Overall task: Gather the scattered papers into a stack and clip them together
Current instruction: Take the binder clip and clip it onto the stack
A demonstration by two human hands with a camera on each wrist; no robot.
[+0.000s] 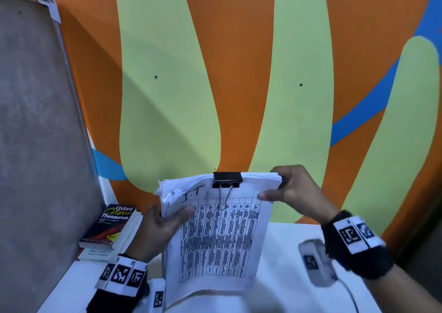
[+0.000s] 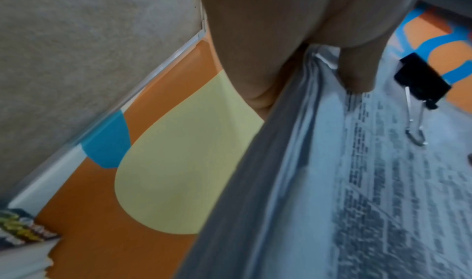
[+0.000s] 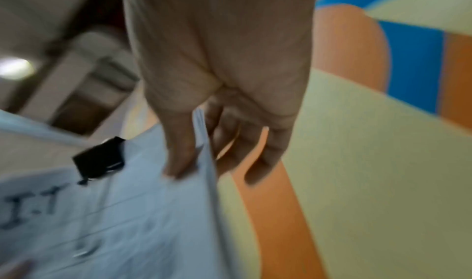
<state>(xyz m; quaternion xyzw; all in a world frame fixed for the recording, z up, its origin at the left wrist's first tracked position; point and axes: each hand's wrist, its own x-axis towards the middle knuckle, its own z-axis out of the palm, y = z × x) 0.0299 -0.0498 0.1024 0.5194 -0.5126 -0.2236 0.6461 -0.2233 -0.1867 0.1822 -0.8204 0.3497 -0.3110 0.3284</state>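
You are holding a stack of papers (image 1: 216,236) upright in front of you, lifted above the white surface (image 1: 282,245). Your left hand (image 1: 162,226) grips the stack's left edge, thumb on the printed front sheet and the other fingers hidden behind. Your right hand (image 1: 294,190) pinches the top right corner, thumb in front and fingers curled behind.

A black binder clip (image 1: 227,180) is clamped over the middle of the top edge. Its front wire handle is folded down flat against the front page, which carries a printed table and the handwritten letters "I.T".

The top left corner of the stack looks fanned and uneven, with sheet edges splaying out past the clip; the right side looks squarer.

Judging from this, the gathering and clipping are done and you are at the checking stage. The next move would call for confirming that every sheet is caught under the clip, squaring that loose left corner if needed, then lowering the stack onto the surface.

At the left, against the orange and green wall (image 1: 239,73), a thesaurus (image 1: 110,224) lies on top of another book.
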